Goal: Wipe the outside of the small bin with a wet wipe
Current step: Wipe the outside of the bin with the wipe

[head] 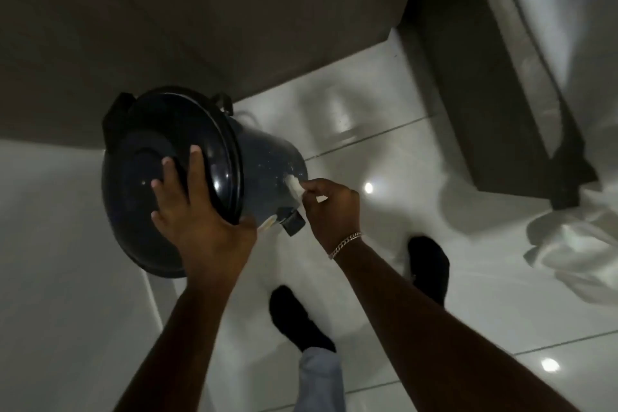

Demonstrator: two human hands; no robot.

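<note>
The small dark pedal bin [264, 167] is lifted and tilted, its round lid [143, 157] facing me and its base pointing away to the right. My left hand [194, 211] lies spread over the lid and grips its rim. My right hand [331, 207] pinches a white wet wipe [296, 186] and presses it against the bin's side wall near the base. The black foot pedal [292, 222] sticks out just below the wipe.
Glossy white floor tiles [384, 160] lie below. A dark cabinet or wall panel [200, 27] fills the top left, and a dark bed base [485, 94] stands at the right with white fabric [575, 244] hanging to the floor. My feet in dark socks [297, 318] are underneath.
</note>
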